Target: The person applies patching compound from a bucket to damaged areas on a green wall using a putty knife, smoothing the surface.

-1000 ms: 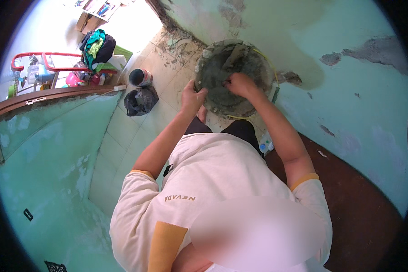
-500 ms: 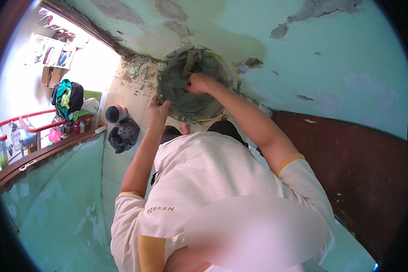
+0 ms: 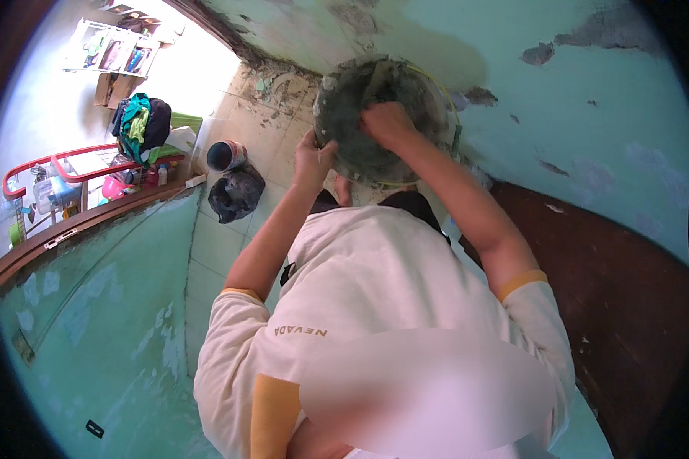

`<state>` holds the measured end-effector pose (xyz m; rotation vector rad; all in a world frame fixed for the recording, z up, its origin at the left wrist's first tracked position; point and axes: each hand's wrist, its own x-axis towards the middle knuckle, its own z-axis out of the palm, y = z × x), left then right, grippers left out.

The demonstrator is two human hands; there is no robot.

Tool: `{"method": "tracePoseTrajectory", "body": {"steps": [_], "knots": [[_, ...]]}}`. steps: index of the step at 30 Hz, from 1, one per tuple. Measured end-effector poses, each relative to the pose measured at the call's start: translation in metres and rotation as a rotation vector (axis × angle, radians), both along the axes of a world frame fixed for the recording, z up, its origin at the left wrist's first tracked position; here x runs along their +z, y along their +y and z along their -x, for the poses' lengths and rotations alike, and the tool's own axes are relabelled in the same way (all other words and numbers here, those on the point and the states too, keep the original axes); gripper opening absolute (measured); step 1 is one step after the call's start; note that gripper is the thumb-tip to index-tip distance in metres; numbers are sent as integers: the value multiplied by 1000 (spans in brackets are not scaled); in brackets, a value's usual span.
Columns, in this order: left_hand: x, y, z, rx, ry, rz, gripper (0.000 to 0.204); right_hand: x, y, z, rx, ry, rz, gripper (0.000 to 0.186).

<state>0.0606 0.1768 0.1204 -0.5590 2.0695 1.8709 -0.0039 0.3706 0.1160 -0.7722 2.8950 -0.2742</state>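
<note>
A round, mortar-smeared basin (image 3: 437, 103) with grey, wet-looking mortar (image 3: 348, 126) in it is in front of me, beside the wall. On its left rim my left hand (image 3: 314, 159) is closed, thumb toward the inside. My right hand (image 3: 386, 124) reaches down into the basin with its fingers curled over the mortar. What those fingers hold is hidden from above. Just beyond them a flat, mortar-coated strip (image 3: 377, 80) leans against the far inner side of the basin.
Left on the tiled floor stand a paint bucket (image 3: 226, 156) and a black plastic bag (image 3: 237, 194). Rubble (image 3: 279, 88) lies by the doorway. Green walls (image 3: 559, 115) with patched spots rise ahead. A brown panel (image 3: 612, 283) is at right; a red-railed rack (image 3: 69, 168) with clothes stands left.
The whole view has shifted, so basin and hands appear farther right and slightly higher. My left hand stays on the rim and my right hand stays inside the basin.
</note>
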Motion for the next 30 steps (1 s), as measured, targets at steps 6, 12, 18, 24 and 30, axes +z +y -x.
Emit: {"method": "tracePoseTrajectory", "body": {"steps": [6, 12, 18, 24, 30], "knots": [[13, -4, 7, -17, 35, 14, 33, 5, 4, 4, -123, -5, 201, 28], [3, -8, 5, -38, 76, 67, 35, -6, 33, -6, -339, -137, 439, 33], [11, -2, 5, 53, 7, -42, 37, 21, 51, -21, -455, -143, 524, 37], [7, -4, 2, 90, -6, -130, 38, 44, 80, -49, -541, -123, 565, 38], [15, -5, 7, 31, -46, -76, 38, 53, 106, -80, -629, -80, 684, 41]]}}
